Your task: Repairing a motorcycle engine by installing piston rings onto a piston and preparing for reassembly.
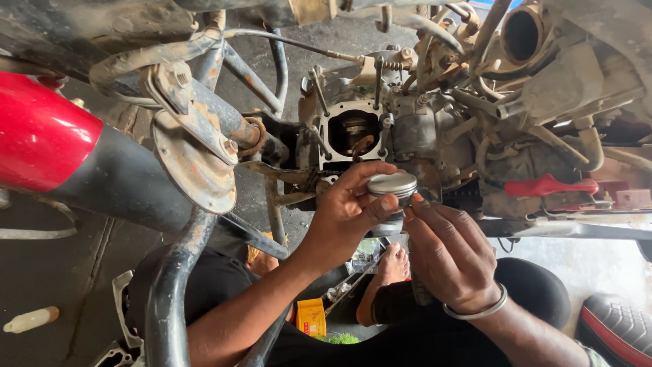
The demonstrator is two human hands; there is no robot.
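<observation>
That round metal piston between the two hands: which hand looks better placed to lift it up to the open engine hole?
Probably the left hand: it grips the piston around its sides, just below the engine hole. The right hand only fingers its lower edge.

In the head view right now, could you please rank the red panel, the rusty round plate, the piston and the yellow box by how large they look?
1. red panel, cut by the frame edge
2. rusty round plate
3. piston, held by the left hand with the right hand touching it
4. yellow box, though it lies farther away, so unsure against the piston
</observation>
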